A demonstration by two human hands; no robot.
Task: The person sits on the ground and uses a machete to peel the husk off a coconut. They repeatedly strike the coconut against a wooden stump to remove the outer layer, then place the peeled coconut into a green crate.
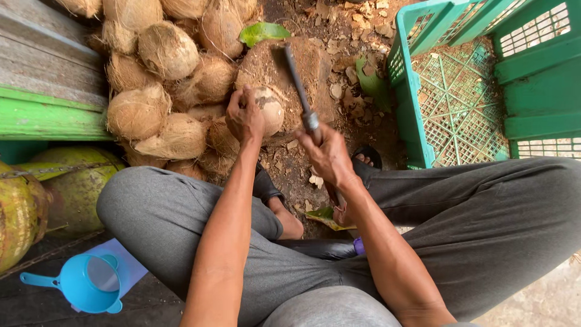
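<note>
Head view: left hand (244,116) is gripping the coconut (267,109) at its nine o'clock side; right hand (327,152) is clenching the knife (298,85). Hard, round, likely rolling; hold it firmly.

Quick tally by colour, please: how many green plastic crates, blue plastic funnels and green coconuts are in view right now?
Green plastic lattice crates: 1
Blue plastic funnel with handle: 1
Green unhusked coconuts: 2, the second cut off at the left edge
Total: 4

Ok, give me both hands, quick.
Left hand: closed over a husked coconut, steadying it on the chopping block.
Right hand: fingers shut around the handle of a long knife.
</note>
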